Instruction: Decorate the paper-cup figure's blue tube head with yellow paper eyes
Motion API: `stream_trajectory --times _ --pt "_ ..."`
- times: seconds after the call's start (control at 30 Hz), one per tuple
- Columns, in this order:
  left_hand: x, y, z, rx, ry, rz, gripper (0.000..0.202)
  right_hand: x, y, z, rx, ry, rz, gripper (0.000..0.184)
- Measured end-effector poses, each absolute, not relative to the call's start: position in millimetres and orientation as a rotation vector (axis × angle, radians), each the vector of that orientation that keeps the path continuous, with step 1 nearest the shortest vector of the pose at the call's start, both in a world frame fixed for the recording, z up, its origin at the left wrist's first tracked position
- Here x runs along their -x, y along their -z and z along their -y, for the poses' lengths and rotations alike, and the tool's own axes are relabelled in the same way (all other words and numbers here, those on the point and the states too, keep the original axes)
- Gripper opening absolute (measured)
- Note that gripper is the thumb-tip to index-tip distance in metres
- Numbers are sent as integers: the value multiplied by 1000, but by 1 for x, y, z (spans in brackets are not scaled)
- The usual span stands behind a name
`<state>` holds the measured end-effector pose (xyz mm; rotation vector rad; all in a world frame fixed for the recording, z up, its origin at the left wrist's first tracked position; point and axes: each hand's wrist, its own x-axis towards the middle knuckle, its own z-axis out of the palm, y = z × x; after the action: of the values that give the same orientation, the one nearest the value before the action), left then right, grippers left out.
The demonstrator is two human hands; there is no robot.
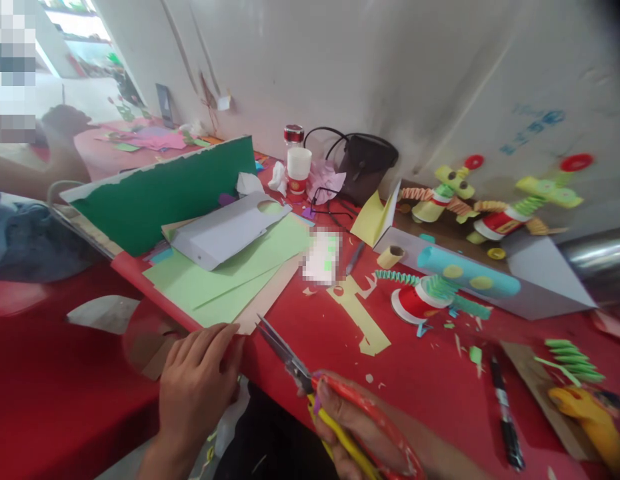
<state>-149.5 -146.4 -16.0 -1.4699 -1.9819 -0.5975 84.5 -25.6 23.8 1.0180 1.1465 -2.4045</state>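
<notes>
My right hand (pixel 347 433) grips red and yellow scissors (pixel 310 380), with the blades a little apart and pointing up-left over the red table (pixel 415 373). My left hand (pixel 195 387) lies with fingers together on the edge of a red paper sheet (pixel 155 293) near the table's front edge; whether it pinches the sheet is unclear. Light green paper sheets (pixel 225 273) lie just beyond it, with a folded white card (pixel 225 230) on top.
A green board (pixel 160 193) stands at the left. A yellow paper cut-out (pixel 360 313), a cup-and-paper craft figure (pixel 440 287), a black marker (pixel 505 413), a dark bag (pixel 365 167) and more paper figures (pixel 490 207) fill the right. Another person's arm (pixel 40 167) is far left.
</notes>
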Motion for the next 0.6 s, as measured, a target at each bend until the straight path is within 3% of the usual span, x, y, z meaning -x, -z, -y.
stream_trajectory --times 0.6 --pt "148 22 147 1519 645 1994 12 -81 -26 25 -1023 2347 -1277 60"
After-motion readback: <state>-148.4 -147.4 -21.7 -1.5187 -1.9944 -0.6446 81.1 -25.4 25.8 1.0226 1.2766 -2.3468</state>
